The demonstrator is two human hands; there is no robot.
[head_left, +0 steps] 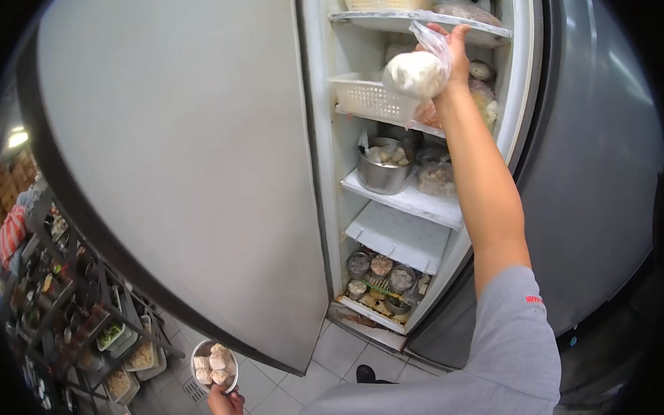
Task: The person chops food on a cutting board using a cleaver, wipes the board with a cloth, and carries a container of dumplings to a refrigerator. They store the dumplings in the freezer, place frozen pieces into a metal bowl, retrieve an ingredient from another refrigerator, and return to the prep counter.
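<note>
My right hand [458, 58] is raised at the upper shelves of an open fridge, its fingers closed on a clear plastic bag [417, 74] with a pale, whitish lump inside. The bag hangs in front of a white perforated basket [372, 97]. Low in the view, my left hand [226, 404] grips the rim of a round metal bowl [215, 366] that holds several pale, chunky pieces.
The fridge door [181, 144] stands open at the left. On a middle shelf [420, 201] are a metal pot [384, 173] and bagged food [436, 179]. Small bowls sit at the bottom. A rack with food trays [142, 354] stands at the far left.
</note>
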